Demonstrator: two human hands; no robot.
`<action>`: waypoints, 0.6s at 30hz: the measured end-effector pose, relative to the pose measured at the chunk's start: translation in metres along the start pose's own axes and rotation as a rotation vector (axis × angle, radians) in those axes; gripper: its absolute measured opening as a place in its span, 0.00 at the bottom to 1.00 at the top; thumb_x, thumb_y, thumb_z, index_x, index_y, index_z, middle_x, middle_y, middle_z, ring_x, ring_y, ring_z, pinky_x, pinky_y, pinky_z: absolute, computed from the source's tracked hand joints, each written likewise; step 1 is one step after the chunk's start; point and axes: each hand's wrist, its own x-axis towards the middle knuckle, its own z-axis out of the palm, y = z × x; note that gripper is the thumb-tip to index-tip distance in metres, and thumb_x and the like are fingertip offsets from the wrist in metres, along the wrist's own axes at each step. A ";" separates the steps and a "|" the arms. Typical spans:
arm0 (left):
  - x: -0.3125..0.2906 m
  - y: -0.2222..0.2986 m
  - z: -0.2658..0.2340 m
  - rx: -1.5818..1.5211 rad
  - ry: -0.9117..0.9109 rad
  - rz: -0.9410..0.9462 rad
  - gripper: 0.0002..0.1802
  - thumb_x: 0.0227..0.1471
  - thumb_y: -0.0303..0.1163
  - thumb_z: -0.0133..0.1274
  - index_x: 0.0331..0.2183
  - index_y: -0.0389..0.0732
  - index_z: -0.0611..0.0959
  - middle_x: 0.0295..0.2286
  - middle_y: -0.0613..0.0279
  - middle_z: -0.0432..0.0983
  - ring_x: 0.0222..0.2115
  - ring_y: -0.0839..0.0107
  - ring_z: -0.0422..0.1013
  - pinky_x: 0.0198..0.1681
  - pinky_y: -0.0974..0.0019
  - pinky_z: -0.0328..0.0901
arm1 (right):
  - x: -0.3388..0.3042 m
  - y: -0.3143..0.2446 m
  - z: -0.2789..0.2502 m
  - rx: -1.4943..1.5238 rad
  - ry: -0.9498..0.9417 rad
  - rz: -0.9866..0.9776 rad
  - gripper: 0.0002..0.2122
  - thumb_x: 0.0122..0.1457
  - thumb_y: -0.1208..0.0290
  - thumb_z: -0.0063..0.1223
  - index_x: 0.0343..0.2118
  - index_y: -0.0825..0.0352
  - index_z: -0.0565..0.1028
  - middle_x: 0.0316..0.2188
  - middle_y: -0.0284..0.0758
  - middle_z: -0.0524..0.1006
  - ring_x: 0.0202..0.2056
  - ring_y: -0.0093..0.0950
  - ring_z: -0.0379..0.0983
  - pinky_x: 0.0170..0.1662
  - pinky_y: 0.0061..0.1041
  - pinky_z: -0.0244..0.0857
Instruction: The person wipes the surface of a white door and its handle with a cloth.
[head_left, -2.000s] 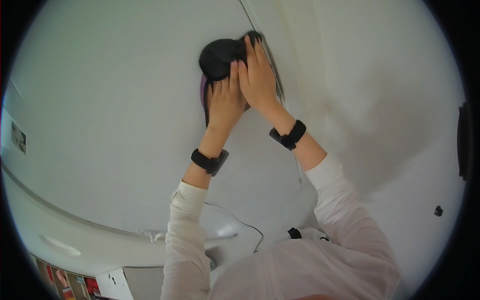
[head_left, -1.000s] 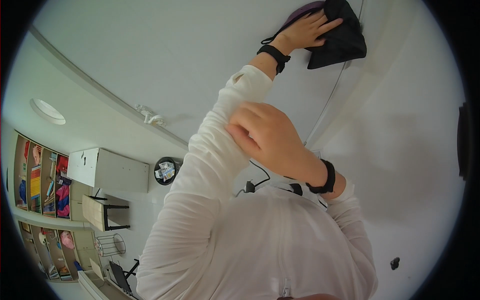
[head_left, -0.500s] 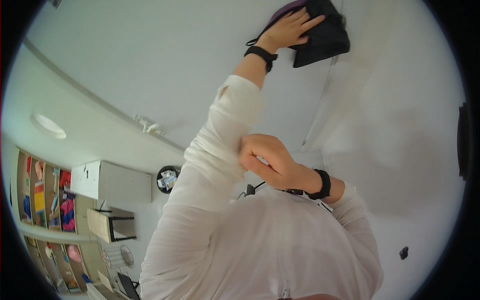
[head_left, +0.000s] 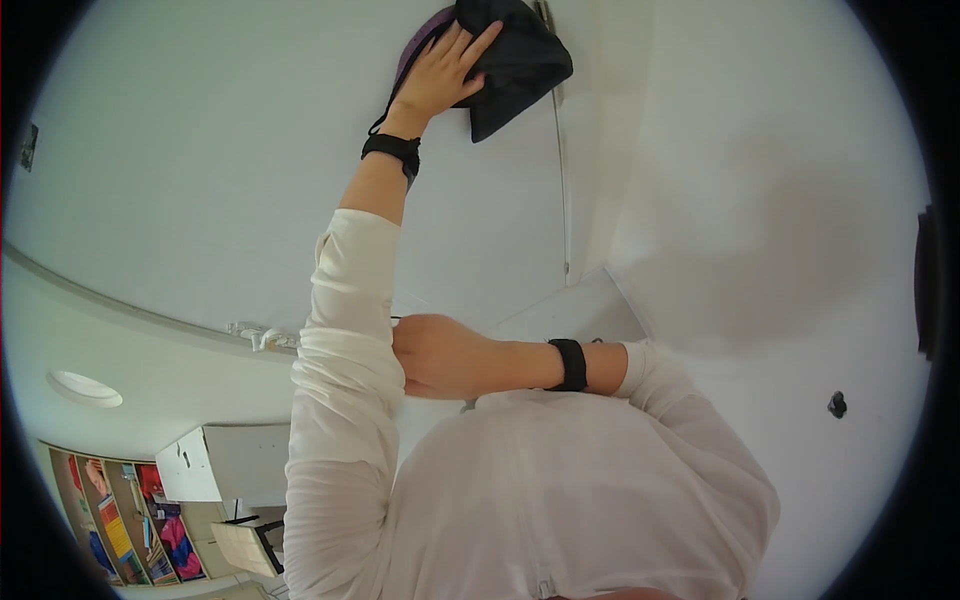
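Note:
My left hand reaches up at the top of the view, fingers spread over a black cloth thing with a curved purple edge, perhaps a bag or a hat. A thin black loop dangles at its lower left. It lies against a pale panel, its upper part cut off by the picture's edge. My right hand is closed, knuckles bent, against the rolled white sleeve of my left arm. Its fingertips are hidden, so whether it grips the sleeve or something else does not show. Black bands circle both wrists.
Running down from the cloth thing is the panel's edge strip. A white fitting sits on the rim at left. Lower left are a white cabinet, a stool and shelves of colourful things. A small dark object is at right.
The view has swung, so the panel, cloth thing and left hand appear further left. My right hand has turned, showing its back, and sits lower. A black bin has left the view.

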 end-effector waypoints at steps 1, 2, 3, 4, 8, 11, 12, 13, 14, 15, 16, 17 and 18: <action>0.001 0.001 0.001 0.010 0.025 0.011 0.42 0.39 0.40 0.54 0.56 0.54 0.56 0.40 0.58 0.66 0.46 0.61 0.62 0.44 0.63 0.62 | -0.002 0.000 0.005 0.119 0.101 -0.215 0.05 0.45 0.71 0.49 0.22 0.65 0.68 0.22 0.37 0.70 0.28 0.34 0.66 0.32 0.31 0.61; 0.002 0.001 0.001 0.019 0.050 0.021 0.41 0.40 0.40 0.54 0.56 0.53 0.56 0.36 0.60 0.68 0.44 0.63 0.63 0.42 0.62 0.62 | -0.003 -0.001 0.010 0.299 0.099 -0.245 0.05 0.45 0.71 0.48 0.22 0.65 0.67 0.21 0.37 0.70 0.28 0.35 0.65 0.33 0.31 0.60; 0.001 0.001 0.002 0.013 0.053 0.020 0.41 0.40 0.40 0.54 0.56 0.53 0.56 0.36 0.60 0.68 0.44 0.63 0.63 0.42 0.62 0.62 | -0.001 -0.003 0.009 0.296 0.099 -0.238 0.05 0.45 0.71 0.48 0.22 0.65 0.67 0.21 0.37 0.70 0.28 0.35 0.65 0.33 0.31 0.60; -0.002 0.001 0.002 0.028 0.039 0.013 0.41 0.40 0.40 0.54 0.56 0.53 0.56 0.37 0.60 0.67 0.44 0.62 0.63 0.42 0.62 0.62 | 0.003 -0.007 0.007 0.366 0.002 -0.299 0.05 0.46 0.71 0.48 0.21 0.66 0.67 0.21 0.37 0.70 0.28 0.36 0.65 0.33 0.31 0.60; -0.010 0.008 0.008 -0.032 -0.006 -0.023 0.42 0.38 0.36 0.54 0.56 0.52 0.56 0.40 0.56 0.67 0.46 0.60 0.62 0.43 0.62 0.62 | 0.009 -0.013 0.017 0.492 -0.174 -0.353 0.07 0.47 0.68 0.49 0.24 0.66 0.70 0.24 0.35 0.72 0.30 0.36 0.66 0.36 0.31 0.60; -0.033 0.013 0.005 -0.265 -0.117 -0.123 0.41 0.36 0.29 0.54 0.55 0.48 0.58 0.38 0.51 0.66 0.44 0.54 0.62 0.43 0.59 0.62 | 0.010 -0.007 0.010 0.306 -0.201 -0.429 0.07 0.47 0.67 0.51 0.26 0.65 0.73 0.26 0.34 0.73 0.31 0.34 0.67 0.36 0.31 0.61; -0.039 0.020 0.004 -0.377 -0.137 -0.149 0.40 0.36 0.26 0.53 0.54 0.47 0.60 0.38 0.47 0.66 0.42 0.52 0.63 0.44 0.59 0.61 | 0.010 0.001 0.000 0.088 -0.214 -0.485 0.08 0.47 0.66 0.51 0.27 0.64 0.74 0.27 0.33 0.74 0.32 0.33 0.68 0.36 0.30 0.61; -0.054 0.024 0.009 -0.343 -0.178 -0.163 0.39 0.36 0.25 0.51 0.54 0.46 0.60 0.38 0.43 0.66 0.43 0.51 0.63 0.47 0.59 0.60 | 0.005 0.015 -0.004 0.082 -0.117 -0.389 0.07 0.46 0.67 0.52 0.27 0.63 0.74 0.27 0.33 0.74 0.33 0.33 0.68 0.37 0.30 0.61; -0.077 0.024 0.022 -0.268 -0.184 -0.114 0.39 0.36 0.24 0.51 0.54 0.46 0.60 0.39 0.41 0.66 0.44 0.49 0.63 0.49 0.60 0.58 | 0.000 0.034 -0.008 0.078 -0.024 -0.294 0.07 0.46 0.67 0.53 0.28 0.63 0.74 0.27 0.33 0.74 0.34 0.33 0.68 0.38 0.30 0.60; -0.094 0.025 0.027 -0.222 -0.156 -0.089 0.38 0.36 0.26 0.52 0.54 0.46 0.61 0.34 0.45 0.68 0.42 0.52 0.64 0.51 0.59 0.57 | 0.000 0.054 -0.022 0.009 0.098 -0.322 0.07 0.45 0.70 0.53 0.29 0.62 0.74 0.30 0.32 0.74 0.36 0.32 0.68 0.40 0.31 0.59; -0.097 0.030 0.026 -0.166 -0.211 -0.055 0.39 0.37 0.26 0.51 0.54 0.45 0.60 0.37 0.48 0.67 0.48 0.53 0.60 0.53 0.59 0.54 | -0.012 0.077 -0.023 -0.124 0.199 -0.053 0.10 0.46 0.72 0.53 0.34 0.63 0.73 0.34 0.33 0.73 0.37 0.34 0.67 0.42 0.33 0.59; -0.092 0.037 0.024 -0.160 -0.166 -0.033 0.38 0.39 0.25 0.51 0.54 0.44 0.59 0.38 0.54 0.67 0.53 0.57 0.54 0.54 0.63 0.52 | -0.024 0.110 -0.020 -0.273 0.320 0.071 0.15 0.48 0.71 0.51 0.41 0.65 0.70 0.41 0.36 0.70 0.42 0.36 0.65 0.46 0.35 0.57; -0.091 0.039 0.020 -0.115 -0.183 -0.026 0.37 0.39 0.25 0.50 0.54 0.45 0.60 0.39 0.56 0.66 0.55 0.59 0.52 0.53 0.64 0.53 | -0.025 0.133 -0.021 -0.381 0.385 0.141 0.17 0.49 0.71 0.51 0.44 0.66 0.68 0.44 0.38 0.68 0.45 0.37 0.63 0.48 0.36 0.55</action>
